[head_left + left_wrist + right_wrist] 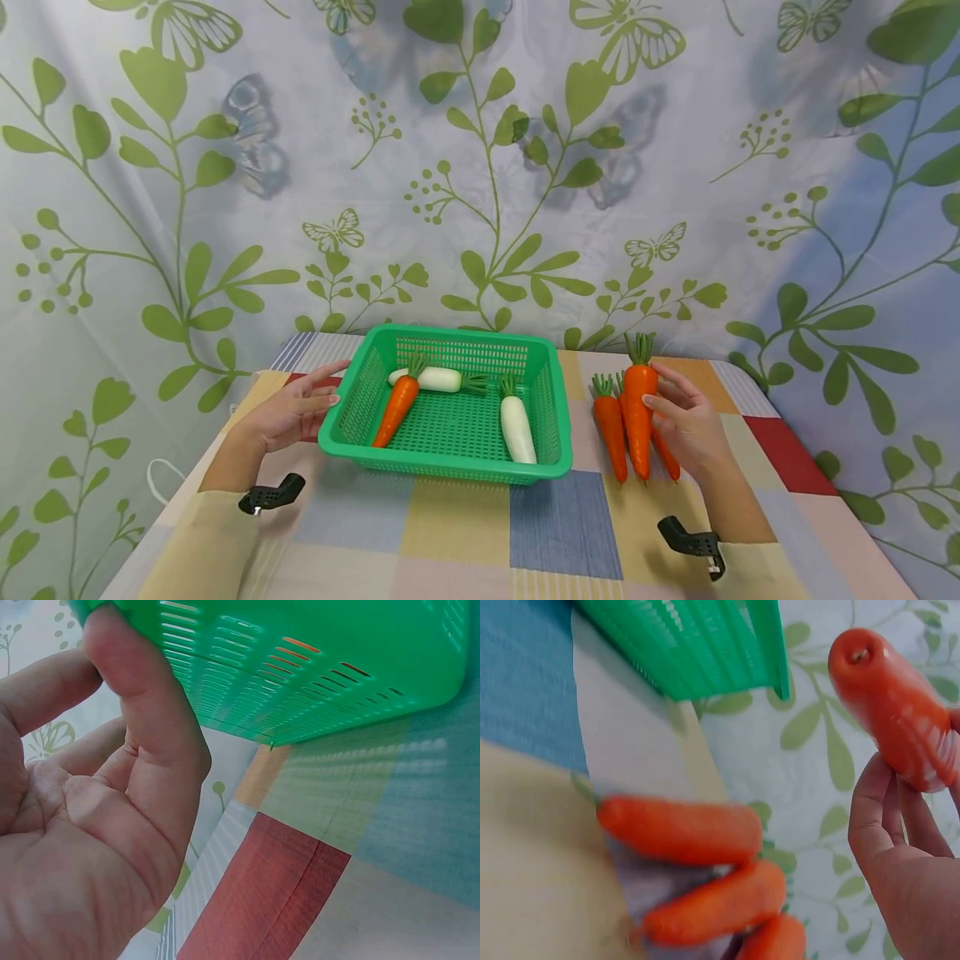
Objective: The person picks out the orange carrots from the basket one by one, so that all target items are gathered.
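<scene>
My left hand (300, 408) touches the left rim of a green plastic basket (450, 472), its thumb against the edge and its fingers loosely extended. Inside the basket lie a carrot (397, 408) on the left, a white radish (441, 380) along the back and another white radish (517, 429) toward the right. My right hand (686, 417) holds a carrot (638, 408) between thumb and fingers, leafy end up, above the table. Under and beside it more carrots (611, 429) lie together; the right wrist view shows three, the lowest carrot (775, 941) partly cut off.
A patchwork cloth (450, 533) covers the table. Behind it hangs a pale curtain (480, 167) with green leaves and butterflies. A white cable (153, 479) loops at the table's left edge. Each wrist wears a black camera mount (272, 493).
</scene>
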Motion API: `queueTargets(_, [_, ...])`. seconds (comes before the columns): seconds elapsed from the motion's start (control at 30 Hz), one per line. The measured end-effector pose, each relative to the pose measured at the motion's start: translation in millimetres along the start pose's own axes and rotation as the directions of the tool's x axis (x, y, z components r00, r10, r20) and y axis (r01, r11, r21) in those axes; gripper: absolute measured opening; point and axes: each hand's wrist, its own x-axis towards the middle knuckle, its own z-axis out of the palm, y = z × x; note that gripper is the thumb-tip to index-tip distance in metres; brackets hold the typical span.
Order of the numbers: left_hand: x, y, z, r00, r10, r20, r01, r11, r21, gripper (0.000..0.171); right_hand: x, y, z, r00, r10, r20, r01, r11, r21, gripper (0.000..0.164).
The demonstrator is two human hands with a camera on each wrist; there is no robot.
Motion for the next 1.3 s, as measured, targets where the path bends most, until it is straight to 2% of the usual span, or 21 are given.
queueTargets(0.47, [-0.4,0.7,0.8,1.0,-0.001,0.008,0.001,1.0,-0.015,0.071,-12,7,-55,0.997,-0.054,-0.058,0.061,0.992,0.11,0.052])
queueTargets(0.83, [2.9,-1.2,-1.7,1.0,0.01,0.008,-0.01,1.0,-0.019,0.071,-17,6,-92,0.997,-0.061,-0.043,0.069,0.975,0.213,0.051])
queueTargets(1.1, [1.0,-1.5,-3.3,1.0,0.011,0.007,-0.011,1.0,-0.023,0.071,-11,4,-114,0.99,0.009,-0.142,0.016,0.985,0.171,0.047])
queueTargets(1.3, [0.2,-0.7,-1.2,1.0,-0.002,0.002,0.002,1.0,-0.018,0.071,-8,5,-133,0.983,0.061,-0.172,-0.042,0.993,0.11,0.046])
